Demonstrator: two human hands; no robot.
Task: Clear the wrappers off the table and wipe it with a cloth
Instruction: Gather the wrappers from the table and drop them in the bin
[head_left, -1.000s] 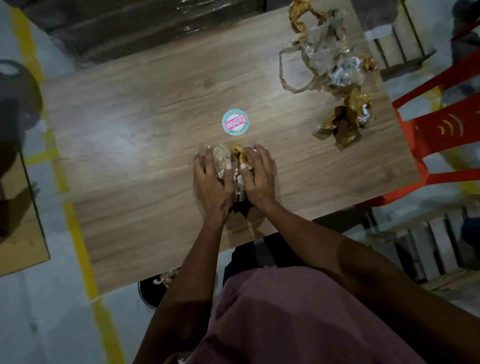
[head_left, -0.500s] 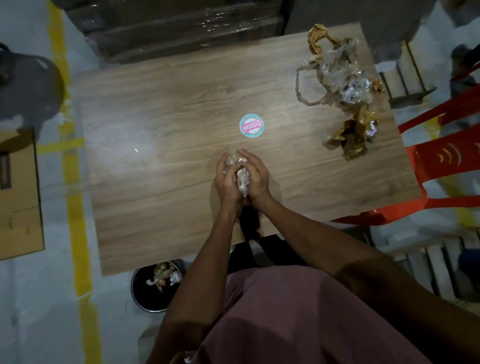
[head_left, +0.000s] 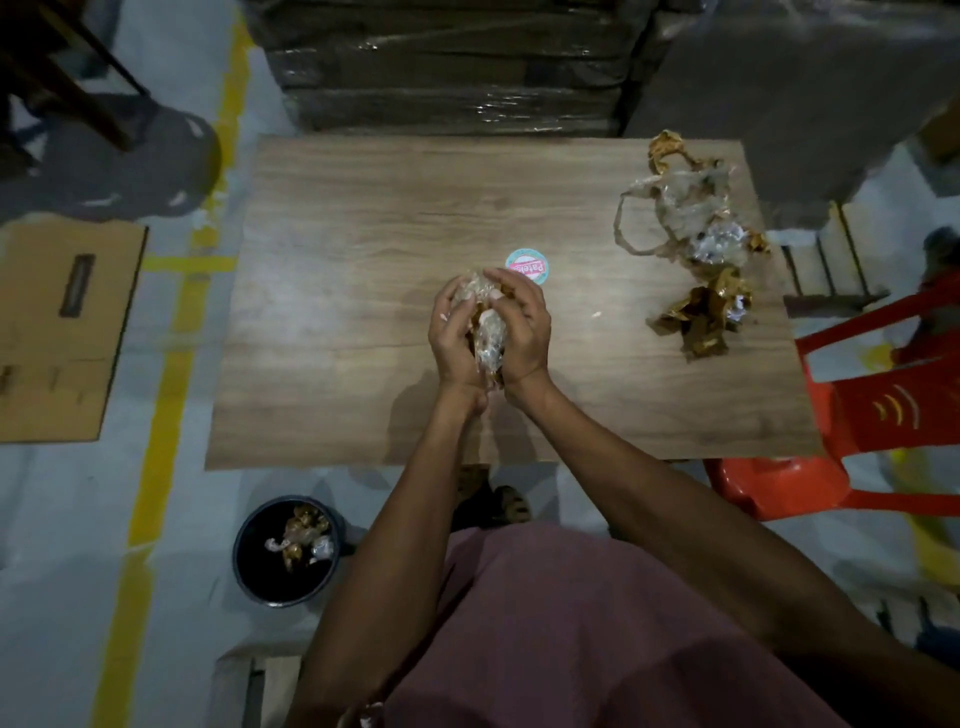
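Observation:
A wad of clear and gold wrappers (head_left: 488, 335) is pressed between my left hand (head_left: 453, 338) and my right hand (head_left: 522, 332), raised a little above the middle of the wooden table (head_left: 337, 322). More crumpled wrappers lie at the table's right side: a clear plastic bag (head_left: 685, 208) with gold scraps, and a gold foil wrapper (head_left: 701, 317) nearer the edge. A round pink and teal sticker (head_left: 527, 265) sits just beyond my fingertips. No cloth is in view.
A dark round bin (head_left: 249, 561) with several wrappers in it stands on the floor left of my legs, below the table's near edge. A red plastic chair (head_left: 883, 415) is at the right. Flat cardboard (head_left: 57, 332) lies on the floor at left. Wrapped stacks stand behind the table.
My hands gathered the wrappers off the table top and lifted them, squeezing them into a wad. My view pulled back, so the bin and floor now show.

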